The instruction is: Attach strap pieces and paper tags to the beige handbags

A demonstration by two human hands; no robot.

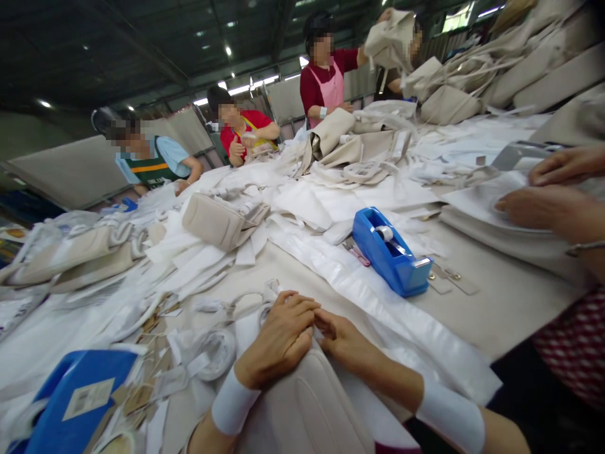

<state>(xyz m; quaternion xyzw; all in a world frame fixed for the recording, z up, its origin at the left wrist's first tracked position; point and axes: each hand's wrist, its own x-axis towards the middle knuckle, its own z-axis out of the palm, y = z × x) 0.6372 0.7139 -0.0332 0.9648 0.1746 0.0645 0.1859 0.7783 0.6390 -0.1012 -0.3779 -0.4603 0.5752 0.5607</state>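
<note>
A beige handbag (312, 403) stands on the table edge right in front of me, its panel seams facing my body. My left hand (280, 339) lies bent over the bag's top, fingers together and pressed on it. From the other side my right hand (344, 339) grips the top edge with curled fingers, its fingertips close to the left ones. What exactly the fingertips pinch is hidden. White wrapping (249, 328) shows beside the left hand, with a strap loop behind it. White cuffs circle both my wrists.
A blue tape dispenser (382, 249) stands ahead to the right, another blue dispenser (89, 397) at lower left. White foam sheets (331, 271) and a wrapped bag (215, 221) lie beyond. A co-worker's hands (553, 195) handle a bag at right. Several people work across the table.
</note>
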